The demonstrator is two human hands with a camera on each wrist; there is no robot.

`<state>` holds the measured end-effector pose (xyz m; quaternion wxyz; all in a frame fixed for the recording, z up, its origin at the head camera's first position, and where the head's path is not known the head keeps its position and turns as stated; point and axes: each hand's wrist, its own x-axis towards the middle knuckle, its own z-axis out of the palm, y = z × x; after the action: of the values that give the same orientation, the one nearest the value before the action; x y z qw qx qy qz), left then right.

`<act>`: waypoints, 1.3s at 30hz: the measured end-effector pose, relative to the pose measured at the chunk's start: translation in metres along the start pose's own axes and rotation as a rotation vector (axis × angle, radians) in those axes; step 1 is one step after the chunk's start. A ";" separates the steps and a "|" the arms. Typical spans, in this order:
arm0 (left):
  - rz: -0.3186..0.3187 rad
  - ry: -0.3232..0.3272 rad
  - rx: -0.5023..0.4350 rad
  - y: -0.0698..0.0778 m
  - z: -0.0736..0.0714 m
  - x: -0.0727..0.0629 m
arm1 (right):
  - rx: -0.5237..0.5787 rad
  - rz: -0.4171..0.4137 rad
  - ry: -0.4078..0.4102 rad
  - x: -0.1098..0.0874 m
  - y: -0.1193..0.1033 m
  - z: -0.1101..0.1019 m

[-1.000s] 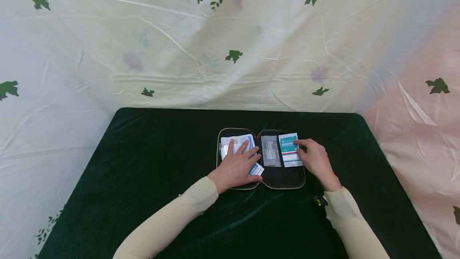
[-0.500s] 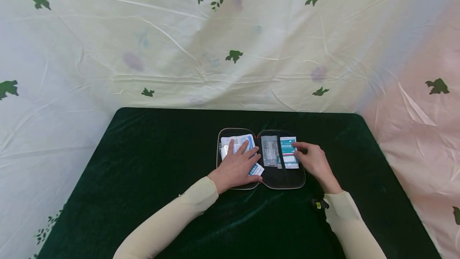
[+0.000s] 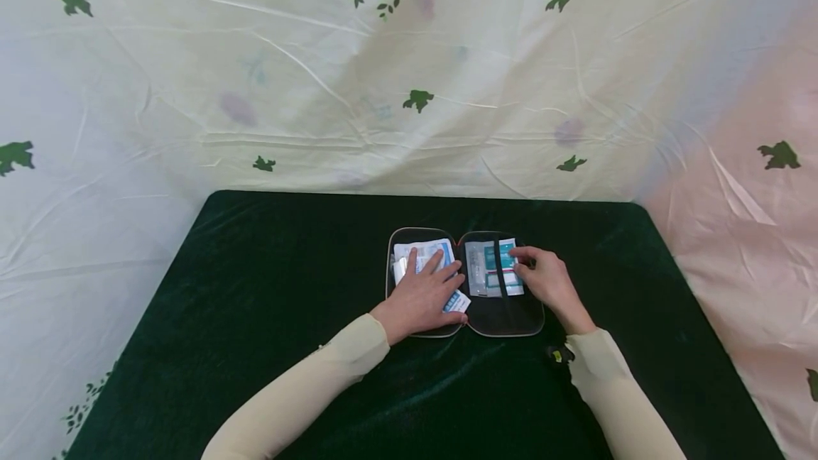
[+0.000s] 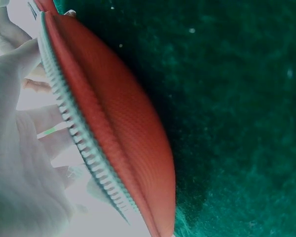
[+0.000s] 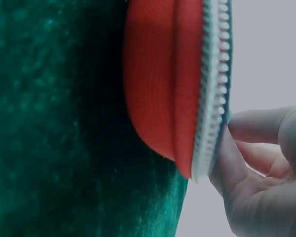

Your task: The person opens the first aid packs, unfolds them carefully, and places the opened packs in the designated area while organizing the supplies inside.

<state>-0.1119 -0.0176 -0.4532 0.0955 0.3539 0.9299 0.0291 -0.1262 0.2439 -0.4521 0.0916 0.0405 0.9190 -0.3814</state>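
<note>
A zip case (image 3: 524, 321), black inside and red outside, lies unfolded on a dark green cloth. My left hand (image 3: 422, 304) rests with spread fingers over its left half, on a white-and-blue packet (image 3: 422, 247) and a smaller blue-and-white packet (image 3: 456, 302). My right hand (image 3: 551, 282) pinches the right edge of a teal-and-white packet (image 3: 513, 280) between thumb and fingers. That packet passes under a black elastic strap (image 3: 499, 261) and overlaps a clear-grey packet (image 3: 475, 268). Both wrist views show the case's red shell (image 4: 133, 123) and zip teeth; the packets' details are hidden there.
The green cloth (image 3: 287, 268) covers the table. A pale fabric sheet (image 3: 319, 91) with leaf prints hangs behind and at the sides. Near the right cuff sits a small dark object (image 3: 559, 355) with a yellow mark.
My right hand has moved left, sliding the teal-and-white packet beneath the strap and over the clear-grey packet. My left hand has stayed in place.
</note>
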 end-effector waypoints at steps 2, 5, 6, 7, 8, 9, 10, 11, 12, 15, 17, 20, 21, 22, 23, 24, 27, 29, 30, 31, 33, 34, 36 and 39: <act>-0.002 -0.002 0.000 0.000 0.000 0.000 | 0.000 -0.016 0.011 0.002 -0.001 0.003; -0.003 -0.002 0.000 -0.001 0.001 0.000 | 0.004 -0.023 0.023 0.005 -0.004 0.007; -0.003 0.000 0.001 -0.001 0.001 0.000 | 0.005 -0.022 0.023 0.005 -0.005 0.009; -0.002 0.002 0.003 -0.001 0.001 0.000 | 0.003 -0.014 0.024 0.007 -0.005 0.010; 0.000 0.003 0.003 -0.001 0.001 0.000 | -0.002 -0.007 0.024 0.008 -0.006 0.011; 0.001 0.006 0.004 -0.001 0.001 0.000 | -0.006 0.001 0.021 0.008 -0.006 0.012; 0.003 0.008 0.007 -0.001 0.002 0.000 | -0.013 0.007 0.020 0.009 -0.007 0.012; 0.004 0.009 0.008 -0.001 0.001 0.000 | -0.019 0.012 0.019 0.009 -0.007 0.013; 0.004 0.009 0.007 -0.001 0.001 0.000 | -0.025 0.017 0.017 0.010 -0.008 0.013; 0.005 0.005 0.001 -0.002 0.001 0.000 | -0.047 0.017 0.011 0.010 -0.009 0.012; 0.005 0.001 -0.002 -0.002 0.000 -0.001 | -0.064 0.013 0.009 0.011 -0.010 0.012; 0.006 -0.004 -0.003 -0.003 0.000 0.000 | -0.083 0.000 0.012 0.011 -0.011 0.012; 0.007 -0.003 -0.001 -0.003 0.000 0.000 | -0.089 -0.005 0.013 0.011 -0.011 0.012; 0.008 -0.003 0.001 -0.003 0.000 0.000 | -0.094 -0.009 0.015 0.012 -0.011 0.012; 0.008 -0.002 0.003 -0.003 0.000 0.000 | -0.098 -0.013 0.017 0.012 -0.011 0.012; 0.008 -0.001 0.005 -0.003 0.000 0.000 | -0.101 -0.016 0.019 0.012 -0.011 0.012; 0.010 0.002 0.012 -0.003 0.000 0.000 | -0.101 -0.024 0.018 0.013 -0.011 0.012; 0.010 0.001 0.013 -0.003 -0.001 0.000 | -0.101 -0.028 0.014 0.012 -0.011 0.012; 0.010 0.001 0.013 -0.002 0.000 0.000 | -0.098 -0.028 0.012 0.012 -0.011 0.013; 0.010 0.001 0.011 -0.002 0.000 0.001 | -0.096 -0.029 0.008 0.012 -0.011 0.013; 0.011 0.001 0.005 -0.002 0.000 0.001 | -0.091 -0.029 0.000 0.012 -0.011 0.013; 0.011 0.001 0.001 -0.002 0.000 0.001 | -0.089 -0.026 -0.004 0.012 -0.011 0.013; 0.010 0.000 -0.006 -0.003 0.001 0.001 | -0.088 -0.022 -0.010 0.012 -0.011 0.013; 0.008 -0.002 -0.010 -0.003 0.001 0.001 | -0.098 -0.021 -0.014 0.012 -0.012 0.014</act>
<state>-0.1144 -0.0187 -0.4545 0.0980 0.3573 0.9282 0.0340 -0.1375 0.2256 -0.4558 0.0960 0.0236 0.9362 -0.3374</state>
